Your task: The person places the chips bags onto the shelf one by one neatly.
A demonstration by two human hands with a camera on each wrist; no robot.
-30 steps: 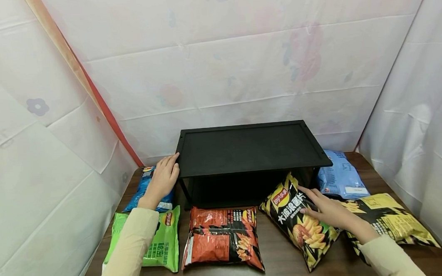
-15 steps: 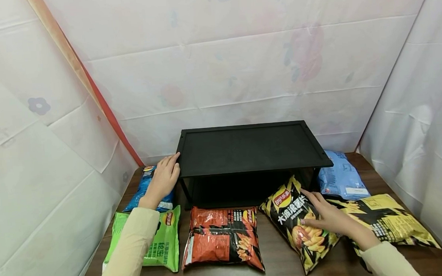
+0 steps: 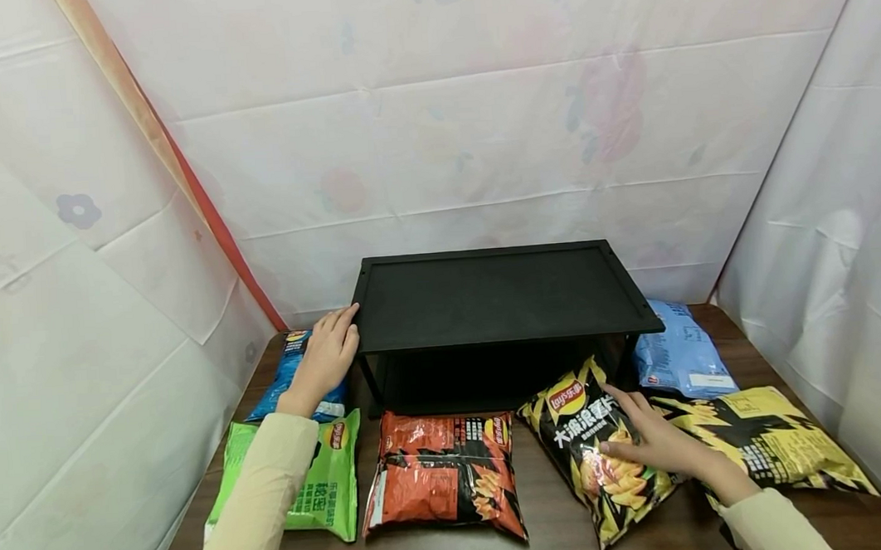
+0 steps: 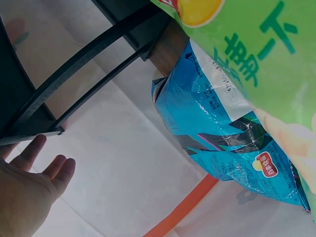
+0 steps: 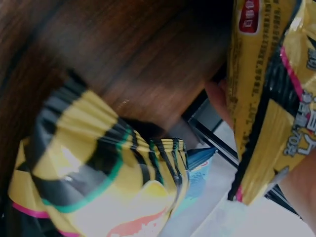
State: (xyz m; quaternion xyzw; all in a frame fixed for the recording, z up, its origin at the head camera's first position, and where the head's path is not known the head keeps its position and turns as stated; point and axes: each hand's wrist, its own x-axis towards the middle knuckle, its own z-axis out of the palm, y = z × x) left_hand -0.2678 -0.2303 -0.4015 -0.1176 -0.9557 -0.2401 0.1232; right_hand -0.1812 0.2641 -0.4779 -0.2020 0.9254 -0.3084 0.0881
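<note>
My left hand [image 3: 327, 356] rests its fingers on the left edge of a black two-tier shelf [image 3: 486, 297]. In the left wrist view those fingers [image 4: 61, 173] are extended, holding nothing. On the right, my right hand [image 3: 658, 438] grips a black-and-yellow Lay's chip bag [image 3: 592, 458] by its right side, thumb over the front. The bag leans in front of the shelf's right half. The right wrist view has the gripped chip bag [image 5: 266, 98] between a fingertip and the rest of the hand; the other fingers are hidden.
A red chip bag [image 3: 443, 474] lies front centre, a green one [image 3: 325, 489] and a blue one [image 3: 285, 379] at left. A yellow-black bag [image 3: 786, 440] and a light blue bag [image 3: 679, 350] lie at right. White cloth walls surround the wooden table [image 3: 550, 518].
The held chip bag has turned slightly, its top dropping and its lower end swinging left. My right hand has shifted a little down with it. The left hand stays at the shelf edge.
</note>
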